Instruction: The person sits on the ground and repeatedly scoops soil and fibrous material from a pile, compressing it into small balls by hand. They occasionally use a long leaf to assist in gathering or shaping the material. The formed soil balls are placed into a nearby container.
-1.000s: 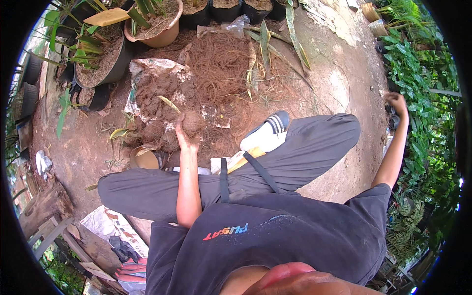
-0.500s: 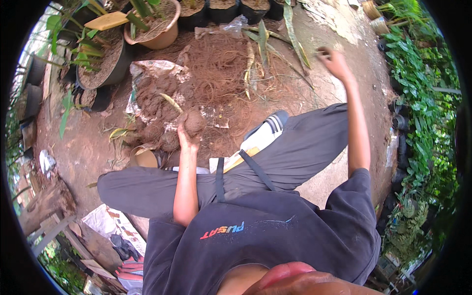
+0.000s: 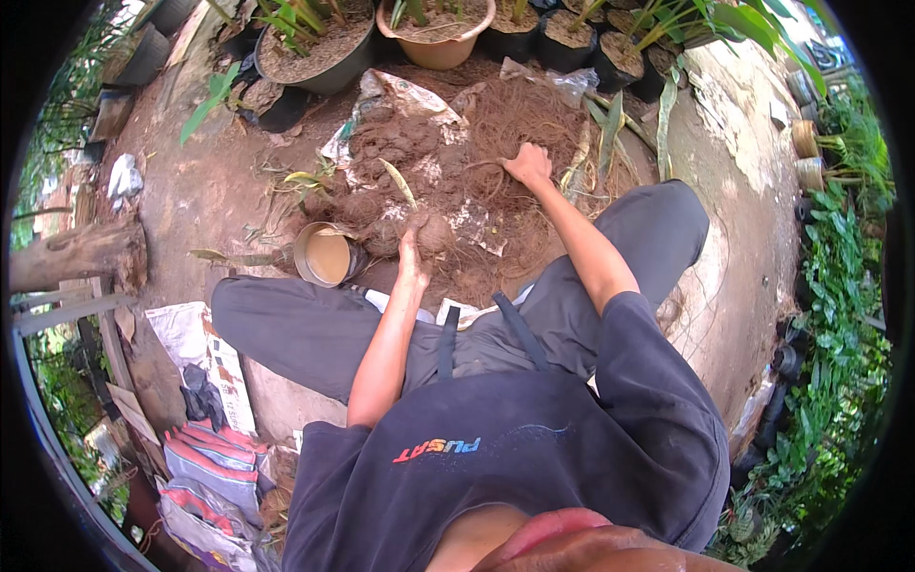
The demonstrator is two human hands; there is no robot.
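Note:
My left hand cups a round brown ball of soil and fibre from its left and near side. A single pale-edged green leaf cutting sticks up from the ball, leaning left. My right hand is on the heap of brown coconut fibre, its fingers curled into the strands at the heap's near left edge. Its fingertips are partly hidden. A mound of dark wet soil lies on a white sack, left of the fibre. More round balls sit left of my left hand.
A tub of brownish liquid stands by my left knee. Potted plants line the far side. Long cut leaves lie right of the fibre. A log and a printed sack are at left, leafy vines at right.
My right hand has come from the bare ground at far right, in and left, onto the coconut fibre. My left hand keeps the ball with the leaf. The view has shifted.

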